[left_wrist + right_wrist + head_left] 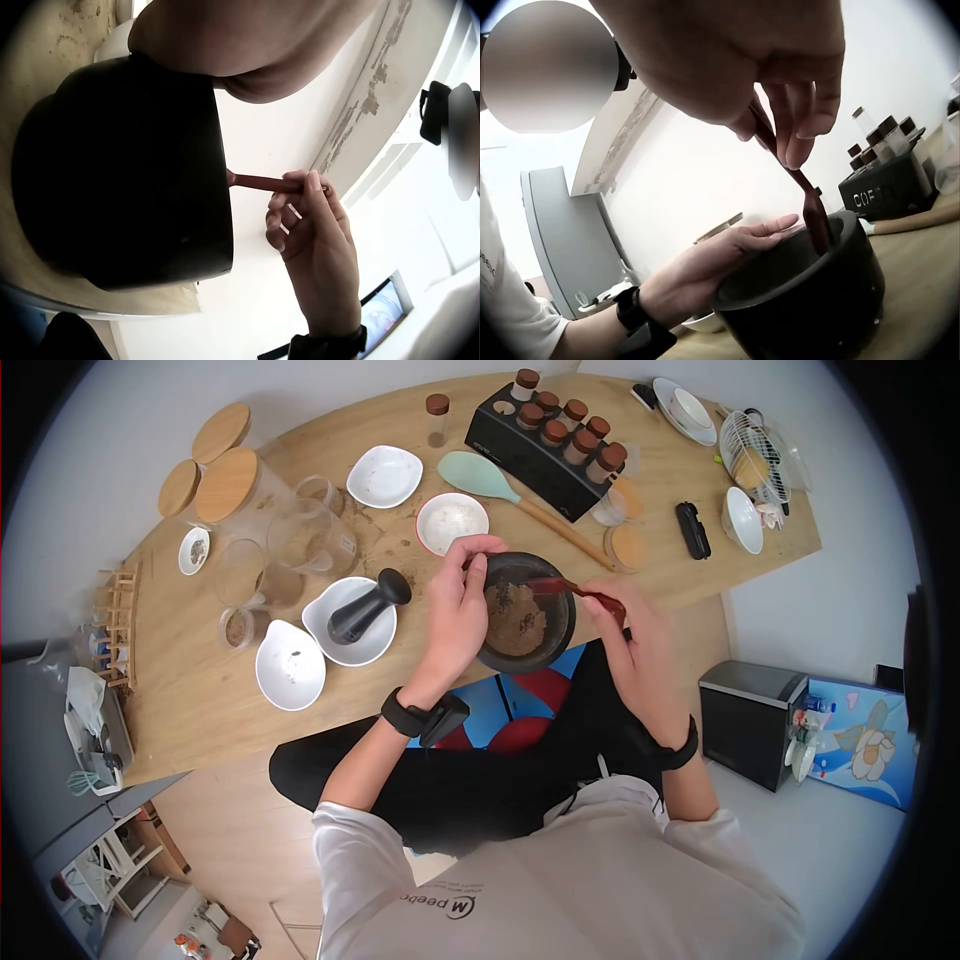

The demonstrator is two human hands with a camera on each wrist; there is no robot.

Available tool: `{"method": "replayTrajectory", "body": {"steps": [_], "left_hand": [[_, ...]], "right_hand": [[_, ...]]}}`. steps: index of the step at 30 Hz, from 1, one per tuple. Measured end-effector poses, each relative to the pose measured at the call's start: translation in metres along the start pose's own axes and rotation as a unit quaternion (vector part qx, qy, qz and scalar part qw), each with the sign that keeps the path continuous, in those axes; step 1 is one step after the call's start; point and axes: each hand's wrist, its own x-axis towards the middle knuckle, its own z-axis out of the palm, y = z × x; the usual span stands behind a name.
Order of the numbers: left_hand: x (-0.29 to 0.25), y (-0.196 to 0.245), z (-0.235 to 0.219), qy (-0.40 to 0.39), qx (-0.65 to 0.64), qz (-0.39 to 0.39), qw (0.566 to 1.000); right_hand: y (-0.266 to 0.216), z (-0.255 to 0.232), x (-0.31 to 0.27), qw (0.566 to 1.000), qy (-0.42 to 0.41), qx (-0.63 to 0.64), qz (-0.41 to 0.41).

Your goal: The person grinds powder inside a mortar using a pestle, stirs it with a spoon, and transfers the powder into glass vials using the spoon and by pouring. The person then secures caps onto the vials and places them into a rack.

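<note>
A dark stone mortar (563,638) with brown ground powder (516,622) inside stands near the table's front edge. My left hand (456,612) holds it from the left side, thumb by the rim. Between thumb and fingers, my right hand (642,645) pinches a reddish-brown spoon (815,217). The spoon slants down over the right rim, its head inside the mortar. In the left wrist view the mortar's dark wall (127,180) hides the spoon's head. To the left, a black pestle (367,610) leans in a white spouted bowl (376,647).
Behind the mortar are a red-rimmed white bowl (453,497), a green spatula (480,475) and a black rack (520,457) of brown-capped jars. White dishes and clear jars with wooden lids (240,485) crowd the left. A black case (692,531) lies at the right.
</note>
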Motion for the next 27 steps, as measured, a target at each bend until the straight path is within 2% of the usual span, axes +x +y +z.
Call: {"method": "replayTrajectory", "body": {"steps": [3,5,6,8,12,14,15,17,21,23,24,26,27], "left_hand": [[0.004,0.001,0.001,0.002,-0.002,0.014,1.000],[0.003,0.007,0.000,-0.003,0.098,0.039,0.994],[0.002,0.007,0.000,-0.006,0.096,0.037,0.995],[0.001,0.007,0.000,-0.018,0.070,0.012,0.997],[0.004,0.008,-0.001,-0.039,0.042,0.000,0.998],[0.005,0.005,0.000,-0.023,0.026,0.047,0.998],[0.004,0.004,-0.002,-0.022,0.026,0.047,0.998],[0.003,0.005,-0.004,-0.052,0.007,0.030,0.998],[0.003,0.000,-0.006,-0.060,-0.012,0.020,0.998],[0.003,-0.001,-0.007,-0.044,0.016,0.064,0.997],[0.002,-0.002,-0.007,-0.043,0.015,0.065,0.997],[-0.001,-0.004,-0.010,-0.040,0.006,0.070,0.997],[-0.002,-0.004,-0.011,-0.037,0.006,0.070,0.997]], "right_hand": [[0.003,-0.001,0.004,1.000,0.000,-0.002,-0.029],[0.001,-0.004,-0.001,0.989,-0.128,0.068,-0.009],[0.001,-0.005,-0.001,0.990,-0.127,0.066,-0.005],[-0.002,-0.005,-0.004,0.991,-0.067,0.093,0.064],[0.004,0.000,0.000,0.990,-0.056,0.121,0.044],[0.013,-0.004,-0.002,0.983,-0.153,0.102,-0.001],[0.013,-0.004,-0.003,0.983,-0.154,0.102,0.000],[0.011,-0.001,-0.007,0.981,-0.061,0.163,0.086],[0.003,-0.003,-0.004,0.990,-0.089,0.103,0.034],[0.006,-0.006,-0.006,0.988,-0.139,0.068,-0.005],[0.005,-0.005,-0.007,0.988,-0.138,0.068,-0.007],[0.003,-0.003,-0.010,0.994,-0.054,0.094,0.020],[0.003,-0.002,-0.011,0.994,-0.056,0.094,0.019]]}}
